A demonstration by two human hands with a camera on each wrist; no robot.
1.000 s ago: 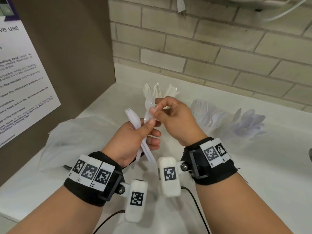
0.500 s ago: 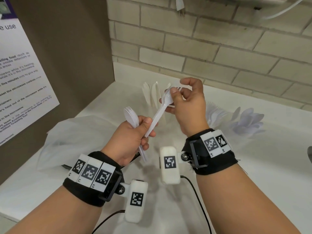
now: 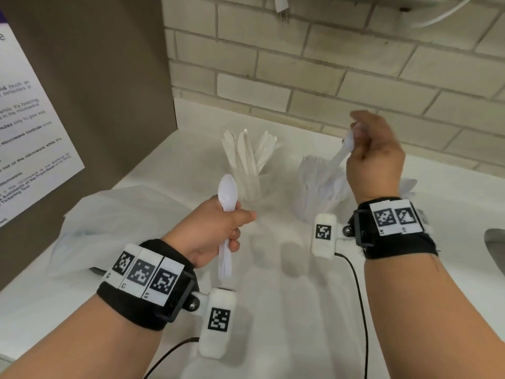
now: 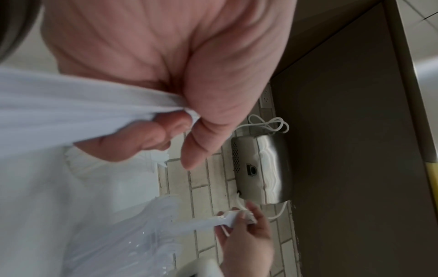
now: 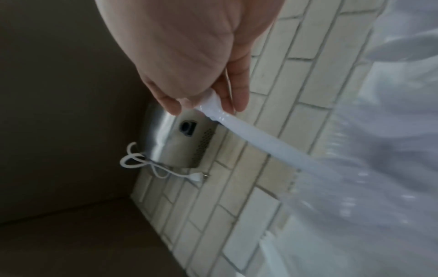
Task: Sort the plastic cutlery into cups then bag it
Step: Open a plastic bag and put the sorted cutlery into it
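Note:
My left hand (image 3: 232, 222) grips a bundle of white plastic cutlery (image 3: 227, 192) upright over the counter, a spoon bowl on top and the handles sticking out below the fist. My right hand (image 3: 355, 138) pinches a single white fork (image 3: 345, 149) by its head, handle slanting down into the clear cup of forks (image 3: 319, 184). In the right wrist view the fork's handle (image 5: 251, 136) runs from the fingers (image 5: 234, 93) to the blurred forks. A clear cup of knives (image 3: 250, 162) stands left of it. A third cup's spoons (image 3: 410, 184) peek out behind my right wrist.
A thin plastic bag (image 3: 109, 222) lies crumpled at the counter's left, against a brown panel with a poster (image 3: 32, 127). A brick wall (image 3: 328, 77) closes the back, with a metal dispenser (image 4: 260, 168) mounted on it. A sink rim (image 3: 496, 250) shows at the right edge.
My right hand drew one fork out of the left hand's bundle and carried it right and back, over the fork cup. The left hand kept the bundle, a spoon now uppermost.

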